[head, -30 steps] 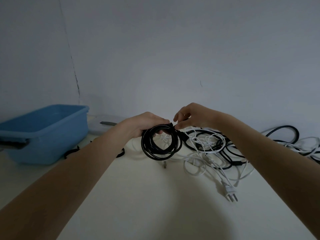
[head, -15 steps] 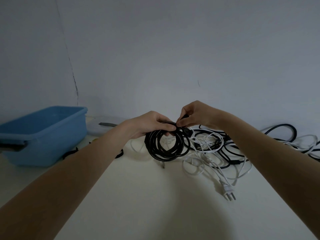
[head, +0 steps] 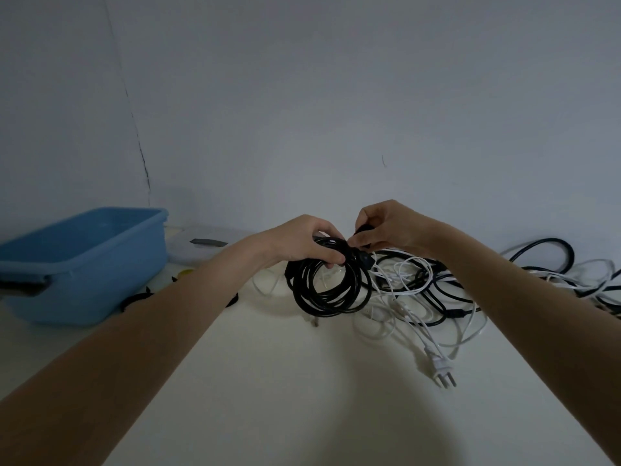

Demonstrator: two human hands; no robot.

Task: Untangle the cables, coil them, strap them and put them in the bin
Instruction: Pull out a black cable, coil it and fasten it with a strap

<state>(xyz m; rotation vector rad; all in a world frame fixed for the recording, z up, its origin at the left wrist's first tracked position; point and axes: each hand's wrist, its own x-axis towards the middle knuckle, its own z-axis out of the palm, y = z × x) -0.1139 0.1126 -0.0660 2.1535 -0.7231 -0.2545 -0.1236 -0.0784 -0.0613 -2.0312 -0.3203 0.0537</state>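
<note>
A coiled black cable (head: 331, 290) hangs in several loops above the white table. My left hand (head: 304, 242) grips the top of the coil, thumb in front. My right hand (head: 383, 228) pinches a small black piece, a strap or the cable's end, at the coil's top right. Behind and to the right lies a tangle of black and white cables (head: 433, 290), with a white plug (head: 440, 366) at the front. The blue bin (head: 80, 264) stands at the left.
A white lid with a dark label (head: 198, 245) lies behind the bin. Black straps (head: 136, 299) lie on the table by the bin, partly hidden by my left forearm. More black cable (head: 544, 250) loops at the far right near the wall.
My right hand has shifted slightly at the top of the coil, working the black piece there. My left hand keeps its hold on the coil, which has hardly moved.
</note>
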